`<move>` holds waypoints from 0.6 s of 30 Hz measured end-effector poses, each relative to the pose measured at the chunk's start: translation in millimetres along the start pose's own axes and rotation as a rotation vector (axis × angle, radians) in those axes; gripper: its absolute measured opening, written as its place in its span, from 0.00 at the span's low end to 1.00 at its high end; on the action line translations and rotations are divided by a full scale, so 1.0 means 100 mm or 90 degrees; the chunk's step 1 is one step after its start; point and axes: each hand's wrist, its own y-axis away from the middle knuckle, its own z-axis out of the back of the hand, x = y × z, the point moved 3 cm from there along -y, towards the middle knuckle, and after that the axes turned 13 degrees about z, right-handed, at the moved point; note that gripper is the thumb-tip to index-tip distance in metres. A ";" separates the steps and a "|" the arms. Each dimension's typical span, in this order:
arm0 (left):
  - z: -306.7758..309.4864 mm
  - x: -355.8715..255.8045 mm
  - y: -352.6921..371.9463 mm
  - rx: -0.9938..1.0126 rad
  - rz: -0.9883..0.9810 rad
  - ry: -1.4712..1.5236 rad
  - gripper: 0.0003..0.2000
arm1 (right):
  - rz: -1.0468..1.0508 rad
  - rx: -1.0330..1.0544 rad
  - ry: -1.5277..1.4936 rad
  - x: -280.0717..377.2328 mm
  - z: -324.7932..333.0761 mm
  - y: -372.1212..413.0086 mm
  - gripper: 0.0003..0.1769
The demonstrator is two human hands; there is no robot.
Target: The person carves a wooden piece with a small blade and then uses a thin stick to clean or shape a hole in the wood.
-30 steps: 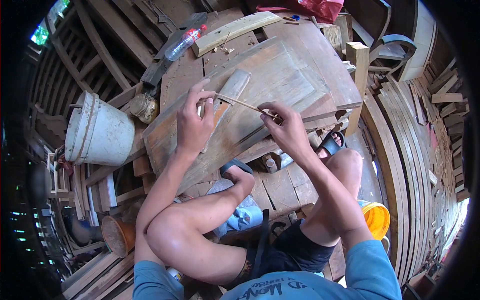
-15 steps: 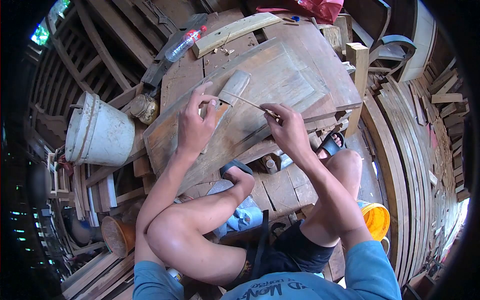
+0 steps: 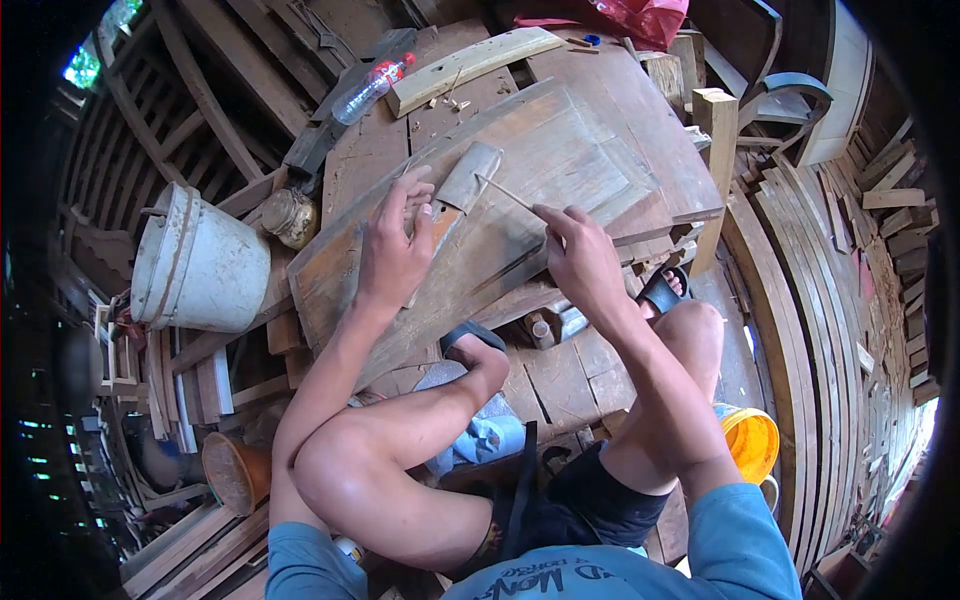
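Note:
I sit over a large weathered wooden panel [image 3: 570, 150] propped at a slant. My left hand [image 3: 393, 255] presses a small flat wooden block [image 3: 466, 178] against the panel, fingers spread along its lower end. My right hand [image 3: 578, 258] pinches a thin wooden stick [image 3: 503, 192] whose far tip reaches the block's right edge. My bare knees and sandalled feet are below the panel.
A white bucket [image 3: 195, 262] lies on its side at the left, a glass jar [image 3: 288, 214] beside it. A plastic bottle [image 3: 368, 87] and a pale plank [image 3: 470, 62] lie beyond the panel. An orange bucket [image 3: 752, 440] stands by my right knee. Curved planks line the right.
The stick's tip has swung from my left fingers up and right to the block's right edge. My left hand has flattened onto the block. My right hand shifted slightly right.

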 end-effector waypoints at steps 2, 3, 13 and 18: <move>-0.01 0.00 0.00 0.003 0.002 -0.006 0.19 | 0.006 0.006 0.007 0.01 0.01 0.00 0.21; -0.01 0.01 0.00 0.003 -0.003 -0.006 0.19 | 0.006 0.006 0.007 0.01 0.01 0.00 0.21; -0.01 -0.01 0.01 0.004 0.008 -0.003 0.19 | 0.006 0.016 0.007 0.00 0.05 -0.01 0.20; -0.01 0.02 0.00 0.000 0.003 -0.012 0.19 | 0.010 0.028 0.013 0.01 0.07 -0.02 0.20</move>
